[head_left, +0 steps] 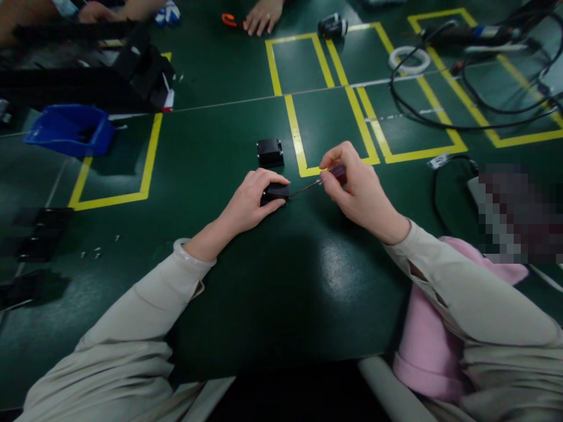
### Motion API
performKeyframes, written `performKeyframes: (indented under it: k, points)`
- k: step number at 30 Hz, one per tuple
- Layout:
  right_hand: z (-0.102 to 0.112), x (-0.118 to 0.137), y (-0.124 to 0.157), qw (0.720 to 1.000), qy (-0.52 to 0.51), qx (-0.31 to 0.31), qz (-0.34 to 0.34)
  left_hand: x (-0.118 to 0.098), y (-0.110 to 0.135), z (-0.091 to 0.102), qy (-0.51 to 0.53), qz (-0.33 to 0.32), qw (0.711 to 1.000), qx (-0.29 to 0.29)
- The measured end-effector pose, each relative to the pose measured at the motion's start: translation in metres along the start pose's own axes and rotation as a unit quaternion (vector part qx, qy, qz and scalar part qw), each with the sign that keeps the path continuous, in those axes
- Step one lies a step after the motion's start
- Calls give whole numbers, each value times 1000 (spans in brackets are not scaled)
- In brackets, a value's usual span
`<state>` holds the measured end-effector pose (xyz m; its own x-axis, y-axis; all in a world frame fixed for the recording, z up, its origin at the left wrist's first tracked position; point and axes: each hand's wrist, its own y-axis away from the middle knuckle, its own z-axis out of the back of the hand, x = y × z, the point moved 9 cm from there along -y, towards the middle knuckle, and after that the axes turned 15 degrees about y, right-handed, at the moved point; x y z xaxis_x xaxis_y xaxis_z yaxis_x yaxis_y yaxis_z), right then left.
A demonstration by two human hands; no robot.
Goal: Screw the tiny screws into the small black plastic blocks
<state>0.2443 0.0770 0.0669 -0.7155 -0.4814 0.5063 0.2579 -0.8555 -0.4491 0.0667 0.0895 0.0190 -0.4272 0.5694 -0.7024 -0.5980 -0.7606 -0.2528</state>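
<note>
My left hand (248, 202) is closed around a small black block (276, 191) on the green table, fingers on its far side and thumb on its near side. In my right hand (356, 190) is a screwdriver with a dark red handle (338, 173). Its thin metal shaft points left, and the tip meets or nearly meets the block's right side, where a small screw seems to sit. A second black block (270, 152) with shiny screws at its sides rests just beyond my left hand. The underside of the held block is hidden.
A blue bin (73, 132) and a long black housing (88, 70) stand at left. Loose screws (97, 252) and black parts (39, 234) lie nearer. Another person's hand (264, 16) rests by an orange-handled tool (231, 21). A tape roll (409, 60) and black cables (440, 124) lie at right.
</note>
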Motion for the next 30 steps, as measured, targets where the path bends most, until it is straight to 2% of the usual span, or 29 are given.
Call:
performKeyframes:
  k: [11,16,22,30]
  points:
    - [1,2,0,1000,-19,3,1,0,0,-1,1,5,1000,1]
    - [-2,2,0,1000,-14,26,-5,1,0,0,-1,7,1000,-1]
    - [0,3,0,1000,-21,8,1,-1,0,0,-1,-1,1000,1]
    - [-1,2,-1,999,-34,25,-5,0,0,0,-1,3,1000,3]
